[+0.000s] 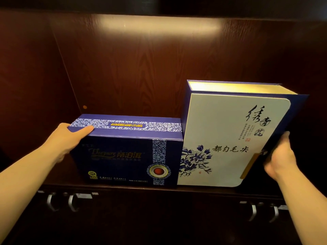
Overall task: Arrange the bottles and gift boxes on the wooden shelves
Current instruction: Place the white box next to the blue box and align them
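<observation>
Two gift boxes stand side by side, touching, on a dark wooden shelf [123,189]. The lower one, a dark blue gift box [123,156] with a white floral band, is on the left. My left hand [70,138] grips its upper left corner, thumb on top. To the right stands a taller white gift box [224,138] with blue flowers, black calligraphy and a blue spine. My right hand [281,158] holds its right edge, fingers wrapped behind the blue side. No bottle is in view.
The shelf's dark wood back panel [150,68] and left side wall [31,85] enclose the space, lit from above. Below the shelf are cabinet doors with metal handles at the left [72,202] and at the right [254,212].
</observation>
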